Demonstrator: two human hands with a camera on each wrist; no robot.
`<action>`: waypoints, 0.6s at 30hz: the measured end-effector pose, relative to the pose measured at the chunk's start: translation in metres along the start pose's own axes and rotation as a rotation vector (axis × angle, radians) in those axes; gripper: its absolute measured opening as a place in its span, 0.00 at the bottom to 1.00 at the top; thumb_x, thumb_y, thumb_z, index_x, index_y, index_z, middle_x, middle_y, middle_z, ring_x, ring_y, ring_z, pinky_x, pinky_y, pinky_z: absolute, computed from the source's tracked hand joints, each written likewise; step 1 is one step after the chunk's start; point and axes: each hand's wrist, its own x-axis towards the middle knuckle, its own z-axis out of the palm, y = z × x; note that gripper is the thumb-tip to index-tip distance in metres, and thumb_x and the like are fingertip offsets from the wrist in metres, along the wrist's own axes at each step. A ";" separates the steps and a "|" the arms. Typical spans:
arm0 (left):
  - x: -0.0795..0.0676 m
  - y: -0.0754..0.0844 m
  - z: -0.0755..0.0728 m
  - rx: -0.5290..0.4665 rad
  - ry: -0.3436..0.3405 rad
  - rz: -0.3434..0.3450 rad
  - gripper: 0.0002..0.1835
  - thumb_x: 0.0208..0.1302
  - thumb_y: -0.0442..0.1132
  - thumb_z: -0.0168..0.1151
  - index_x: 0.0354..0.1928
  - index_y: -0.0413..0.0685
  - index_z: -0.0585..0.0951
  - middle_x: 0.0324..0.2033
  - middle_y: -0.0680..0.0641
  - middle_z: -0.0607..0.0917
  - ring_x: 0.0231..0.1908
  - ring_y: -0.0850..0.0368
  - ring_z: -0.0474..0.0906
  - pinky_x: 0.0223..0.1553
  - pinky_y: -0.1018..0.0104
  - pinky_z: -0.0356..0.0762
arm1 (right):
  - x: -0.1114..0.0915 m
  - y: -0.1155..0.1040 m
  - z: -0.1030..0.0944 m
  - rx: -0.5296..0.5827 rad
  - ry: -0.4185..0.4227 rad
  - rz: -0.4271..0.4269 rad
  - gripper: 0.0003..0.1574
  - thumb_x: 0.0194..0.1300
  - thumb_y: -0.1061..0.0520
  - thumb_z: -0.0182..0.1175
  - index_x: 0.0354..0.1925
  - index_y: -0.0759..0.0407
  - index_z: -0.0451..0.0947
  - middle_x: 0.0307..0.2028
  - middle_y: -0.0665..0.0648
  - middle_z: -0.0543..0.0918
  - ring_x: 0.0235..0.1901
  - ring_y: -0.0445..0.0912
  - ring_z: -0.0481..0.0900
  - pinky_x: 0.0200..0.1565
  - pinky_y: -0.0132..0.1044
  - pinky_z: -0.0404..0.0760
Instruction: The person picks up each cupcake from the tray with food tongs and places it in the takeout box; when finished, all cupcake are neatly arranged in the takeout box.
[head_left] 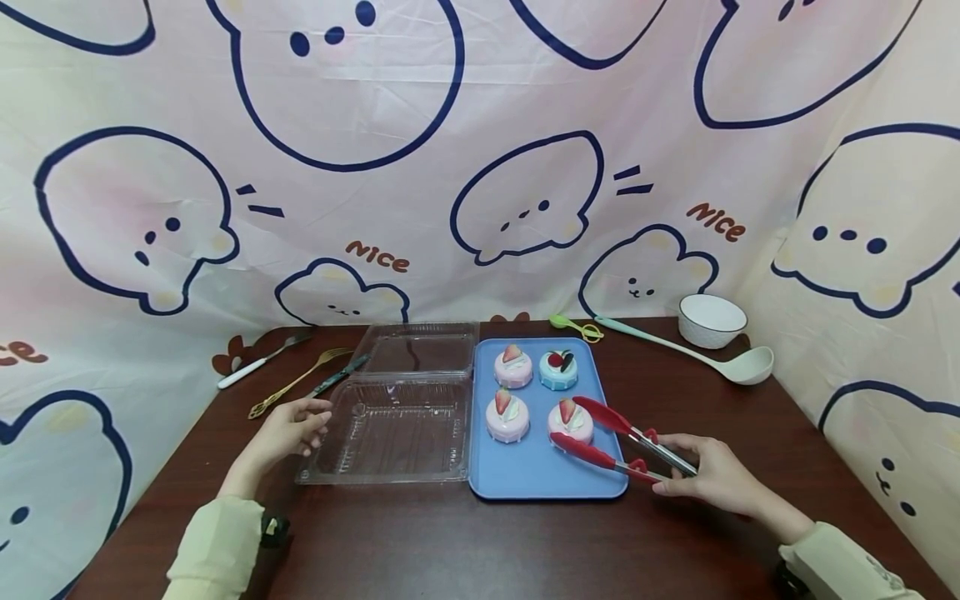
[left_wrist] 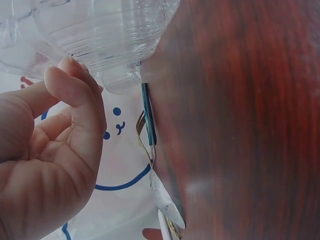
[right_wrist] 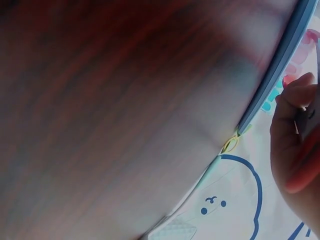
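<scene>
Your right hand [head_left: 708,475] is clamped on the red-tipped tongs [head_left: 585,452], whose two tips stand spread around a strawberry-topped pink cake [head_left: 562,423]; whether they touch it, I cannot tell. This cake sits at 3 o'clock on the blue tray [head_left: 540,482]. On the same tray you have a second pink cake [head_left: 507,427] at 9 o'clock, a third pink cake [head_left: 513,373] at 11 and a pale-blue cake [head_left: 558,383] near 1. Your left hand [head_left: 291,431] is well apart from the right one, its fingers loosely bent and free, at the 9 o'clock side of the clear plastic box [head_left: 397,437]. This box lies just beside the tray, at its 9 o'clock. A white bowl [head_left: 708,329] and a ladle [head_left: 738,367] are at 2 o'clock from the tray.
</scene>
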 end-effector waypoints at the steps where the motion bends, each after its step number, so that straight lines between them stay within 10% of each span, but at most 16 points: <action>1: 0.000 -0.001 0.000 0.000 0.002 -0.002 0.23 0.68 0.40 0.48 0.59 0.29 0.64 0.32 0.37 0.77 0.23 0.58 0.72 0.23 0.63 0.74 | 0.000 0.000 0.000 -0.005 0.002 -0.001 0.41 0.44 0.47 0.71 0.54 0.64 0.71 0.18 0.49 0.74 0.19 0.38 0.71 0.20 0.30 0.67; 18: -0.001 -0.002 0.001 0.027 0.030 -0.001 0.24 0.68 0.41 0.49 0.59 0.31 0.66 0.36 0.35 0.78 0.18 0.56 0.73 0.20 0.64 0.74 | 0.004 -0.015 -0.001 0.022 0.089 -0.066 0.38 0.48 0.50 0.70 0.53 0.68 0.70 0.20 0.49 0.80 0.18 0.41 0.77 0.22 0.33 0.73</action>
